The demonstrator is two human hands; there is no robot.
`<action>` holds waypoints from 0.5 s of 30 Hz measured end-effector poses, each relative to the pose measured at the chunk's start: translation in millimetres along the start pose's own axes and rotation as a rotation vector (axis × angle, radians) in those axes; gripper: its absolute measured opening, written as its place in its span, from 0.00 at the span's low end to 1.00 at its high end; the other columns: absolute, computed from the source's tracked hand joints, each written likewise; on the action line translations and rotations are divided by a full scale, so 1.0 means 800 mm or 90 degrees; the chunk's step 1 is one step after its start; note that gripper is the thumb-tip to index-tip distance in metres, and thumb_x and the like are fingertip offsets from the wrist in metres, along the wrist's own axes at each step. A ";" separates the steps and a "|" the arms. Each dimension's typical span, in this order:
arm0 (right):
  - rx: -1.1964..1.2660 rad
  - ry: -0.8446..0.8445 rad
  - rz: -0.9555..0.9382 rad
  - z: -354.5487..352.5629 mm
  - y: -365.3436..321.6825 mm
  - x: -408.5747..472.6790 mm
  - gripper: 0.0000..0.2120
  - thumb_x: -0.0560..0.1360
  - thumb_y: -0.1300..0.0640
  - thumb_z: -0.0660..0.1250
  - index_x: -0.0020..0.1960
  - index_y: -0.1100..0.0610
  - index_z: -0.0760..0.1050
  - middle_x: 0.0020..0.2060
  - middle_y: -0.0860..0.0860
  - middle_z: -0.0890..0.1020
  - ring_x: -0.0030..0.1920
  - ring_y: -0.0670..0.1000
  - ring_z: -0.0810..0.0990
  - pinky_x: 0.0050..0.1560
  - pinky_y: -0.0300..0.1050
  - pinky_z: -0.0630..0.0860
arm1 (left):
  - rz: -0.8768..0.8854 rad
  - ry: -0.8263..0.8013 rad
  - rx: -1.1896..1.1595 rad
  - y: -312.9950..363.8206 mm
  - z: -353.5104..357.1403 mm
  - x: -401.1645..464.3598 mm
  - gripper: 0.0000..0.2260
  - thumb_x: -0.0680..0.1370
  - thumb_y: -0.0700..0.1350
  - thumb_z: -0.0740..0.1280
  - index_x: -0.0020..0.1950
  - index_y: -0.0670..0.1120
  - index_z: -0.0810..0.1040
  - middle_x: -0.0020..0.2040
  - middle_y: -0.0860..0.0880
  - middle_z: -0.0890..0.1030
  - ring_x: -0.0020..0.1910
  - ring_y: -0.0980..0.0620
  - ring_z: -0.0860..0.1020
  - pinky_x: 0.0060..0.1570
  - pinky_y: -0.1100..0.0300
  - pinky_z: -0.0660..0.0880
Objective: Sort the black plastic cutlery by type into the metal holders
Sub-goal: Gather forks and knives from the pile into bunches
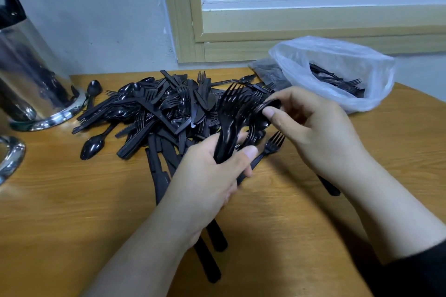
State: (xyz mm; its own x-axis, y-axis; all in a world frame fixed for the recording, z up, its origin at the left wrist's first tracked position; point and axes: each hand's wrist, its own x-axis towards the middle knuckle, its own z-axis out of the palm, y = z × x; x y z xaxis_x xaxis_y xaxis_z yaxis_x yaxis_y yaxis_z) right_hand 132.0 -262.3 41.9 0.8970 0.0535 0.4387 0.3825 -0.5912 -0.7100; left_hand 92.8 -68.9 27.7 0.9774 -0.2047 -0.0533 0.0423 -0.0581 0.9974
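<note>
i see glossy black cutlery (156, 113) on an orange-brown wood-grain surface (72, 200), a mirror-silver holder (31, 75), a cloudy white bag (337, 67), a pale yellow-green window frame (241, 29).

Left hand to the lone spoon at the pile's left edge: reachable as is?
Probably not yet. The path over the table looks open, and the spoon lies apart from the pile, but the left hand already grips a bunch of forks, so it has no free fingers.
</note>
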 end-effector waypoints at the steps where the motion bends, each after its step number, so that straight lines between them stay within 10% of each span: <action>1: -0.006 0.009 0.018 0.000 0.002 0.001 0.05 0.78 0.49 0.70 0.52 0.48 0.80 0.38 0.44 0.82 0.38 0.41 0.76 0.41 0.31 0.69 | 0.007 0.015 -0.003 -0.001 -0.001 0.001 0.09 0.81 0.51 0.68 0.44 0.50 0.82 0.37 0.35 0.77 0.26 0.51 0.66 0.26 0.60 0.66; 15: -0.352 -0.230 0.136 0.008 0.027 0.006 0.13 0.75 0.47 0.72 0.58 0.50 0.81 0.53 0.49 0.79 0.55 0.53 0.79 0.56 0.47 0.75 | 0.043 0.151 -0.066 -0.010 -0.016 0.011 0.08 0.83 0.48 0.66 0.47 0.49 0.82 0.38 0.40 0.79 0.25 0.51 0.66 0.23 0.61 0.64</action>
State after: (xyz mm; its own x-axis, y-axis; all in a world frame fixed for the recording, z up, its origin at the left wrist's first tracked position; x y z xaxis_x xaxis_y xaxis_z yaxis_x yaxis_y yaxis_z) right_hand 145.7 -269.8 25.4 0.9943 0.0975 0.0419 0.1059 -0.9368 -0.3335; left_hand 103.7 -57.5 19.7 0.9994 0.0304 0.0135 -0.0150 0.0507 0.9986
